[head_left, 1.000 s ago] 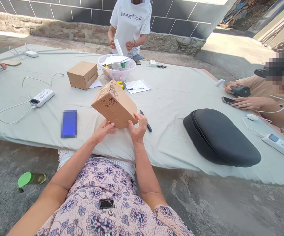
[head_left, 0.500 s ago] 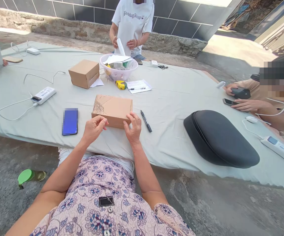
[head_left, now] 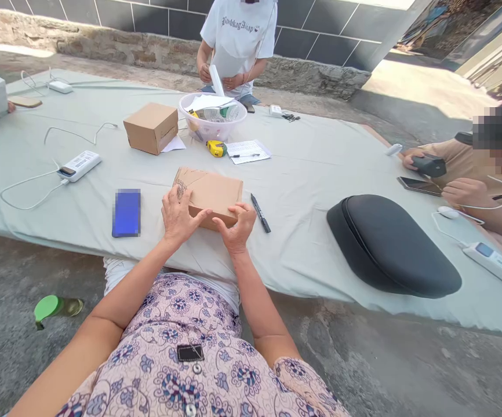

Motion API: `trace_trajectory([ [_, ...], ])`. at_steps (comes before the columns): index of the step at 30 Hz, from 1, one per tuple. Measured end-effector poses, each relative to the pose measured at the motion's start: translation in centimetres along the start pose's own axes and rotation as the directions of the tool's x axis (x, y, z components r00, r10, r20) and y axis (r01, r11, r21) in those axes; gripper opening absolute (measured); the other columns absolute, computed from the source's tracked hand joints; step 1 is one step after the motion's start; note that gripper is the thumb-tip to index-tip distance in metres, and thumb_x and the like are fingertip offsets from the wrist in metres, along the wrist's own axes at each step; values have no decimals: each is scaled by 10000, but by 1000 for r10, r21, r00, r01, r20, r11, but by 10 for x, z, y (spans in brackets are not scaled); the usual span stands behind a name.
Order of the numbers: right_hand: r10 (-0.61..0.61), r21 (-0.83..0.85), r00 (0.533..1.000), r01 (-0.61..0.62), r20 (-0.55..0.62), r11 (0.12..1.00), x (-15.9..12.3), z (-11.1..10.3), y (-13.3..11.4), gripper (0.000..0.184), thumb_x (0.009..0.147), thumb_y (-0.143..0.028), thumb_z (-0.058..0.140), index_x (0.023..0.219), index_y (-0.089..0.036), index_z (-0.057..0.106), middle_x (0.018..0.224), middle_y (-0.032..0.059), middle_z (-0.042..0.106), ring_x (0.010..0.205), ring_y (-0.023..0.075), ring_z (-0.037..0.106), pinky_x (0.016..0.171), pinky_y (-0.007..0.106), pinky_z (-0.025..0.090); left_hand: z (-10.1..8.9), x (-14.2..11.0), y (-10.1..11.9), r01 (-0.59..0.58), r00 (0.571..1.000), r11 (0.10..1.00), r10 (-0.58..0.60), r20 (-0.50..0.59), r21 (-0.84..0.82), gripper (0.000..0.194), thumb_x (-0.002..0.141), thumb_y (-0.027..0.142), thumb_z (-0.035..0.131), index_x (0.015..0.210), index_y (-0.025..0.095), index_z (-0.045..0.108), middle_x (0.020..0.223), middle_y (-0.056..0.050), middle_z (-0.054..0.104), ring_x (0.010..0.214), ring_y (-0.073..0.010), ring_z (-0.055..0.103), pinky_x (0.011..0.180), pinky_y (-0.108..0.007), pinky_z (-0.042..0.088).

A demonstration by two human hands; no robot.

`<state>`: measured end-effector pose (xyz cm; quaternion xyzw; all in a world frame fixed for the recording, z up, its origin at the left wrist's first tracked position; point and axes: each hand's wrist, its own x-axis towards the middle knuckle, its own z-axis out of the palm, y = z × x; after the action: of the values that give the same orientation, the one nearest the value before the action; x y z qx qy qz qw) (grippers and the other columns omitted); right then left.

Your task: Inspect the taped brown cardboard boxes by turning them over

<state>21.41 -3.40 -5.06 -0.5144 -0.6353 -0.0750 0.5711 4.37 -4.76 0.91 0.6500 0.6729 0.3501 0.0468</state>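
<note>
A brown cardboard box (head_left: pixel 216 191) lies on the table in front of me, with dark scribbled lines on its top left corner. My left hand (head_left: pixel 179 215) grips its left end, fingers over the top edge and thumb stretched along the front side. At the front right corner, my right hand (head_left: pixel 237 227) has its fingers curled on the top and its thumb against the front. Just right of the box lies a black marker pen (head_left: pixel 260 213). To the left is a phone (head_left: pixel 126 212) with a blue screen.
Behind stand a second cardboard box (head_left: pixel 151 128) and a plastic basket (head_left: pixel 213 128) of items, near a yellow tape measure (head_left: pixel 216 148) and a notepad (head_left: pixel 248 152). A black cushion-like object (head_left: pixel 392 246) is at right. Power strips (head_left: pixel 79 166) with cables lie about. Two people are at the table.
My left hand has gone from a pinch at the box's front to a grip on its left end. The box has shifted slightly right. My right hand stays at its right corner.
</note>
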Motion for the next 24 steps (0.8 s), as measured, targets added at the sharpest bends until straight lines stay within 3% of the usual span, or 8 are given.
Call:
trace_trajectory([
  [3, 14, -55, 999, -16, -52, 998, 0, 1, -1, 598, 765, -792, 634, 939, -226, 552, 1027, 105, 574, 1006, 284, 577, 929, 468, 458, 3, -7, 6, 7, 1000, 999, -6, -17, 34, 721, 775, 666, 733, 1328, 212, 643, 1559, -202, 449, 1434, -446, 376, 1109, -605, 415],
  [8, 85, -44, 996, -86, -18, 995, 2, 1, -4, 537, 801, -747, 632, 931, -233, 543, 1026, 104, 574, 1022, 285, 572, 949, 478, 449, 7, -10, 5, 1, 999, 1000, 0, -47, 24, 708, 783, 664, 727, 1313, 200, 654, 1566, -220, 427, 1454, -458, 349, 1117, -628, 397],
  [13, 106, 100, 993, -101, -42, 990, 3, -2, -6, 408, 907, -635, 557, 967, -232, 572, 1064, 112, 601, 1049, 273, 590, 970, 479, 464, 10, -6, -3, -43, 996, 999, 42, -78, -13, 686, 797, 653, 719, 1300, 189, 659, 1590, -235, 377, 1481, -469, 314, 1132, -641, 376],
  [16, 153, 192, 988, -148, -8, 970, 4, -5, -7, 316, 948, -543, 516, 1010, -238, 568, 1110, 122, 628, 1079, 265, 604, 906, 442, 501, 13, -3, -10, -78, 992, 996, 74, -97, -32, 647, 827, 619, 705, 1299, 179, 660, 1596, -246, 354, 1499, -467, 293, 1157, -639, 348],
  [20, 244, 322, 970, -235, 13, 917, 4, -7, -8, 256, 955, -467, 497, 1083, -252, 546, 1170, 125, 641, 1120, 247, 615, 765, 358, 528, 14, 2, -21, -151, 983, 987, 144, -112, -54, 606, 879, 604, 644, 1295, 164, 655, 1607, -252, 324, 1514, -447, 287, 1200, -620, 302],
  [24, 335, 425, 942, -318, 36, 847, 4, -4, -6, 289, 921, -463, 543, 1122, -255, 556, 1200, 110, 611, 998, 204, 619, 736, 329, 541, 14, 6, -30, -171, 982, 982, 162, -102, -84, 575, 903, 603, 605, 1281, 173, 657, 1634, -233, 280, 1531, -428, 269, 1209, -603, 307],
])
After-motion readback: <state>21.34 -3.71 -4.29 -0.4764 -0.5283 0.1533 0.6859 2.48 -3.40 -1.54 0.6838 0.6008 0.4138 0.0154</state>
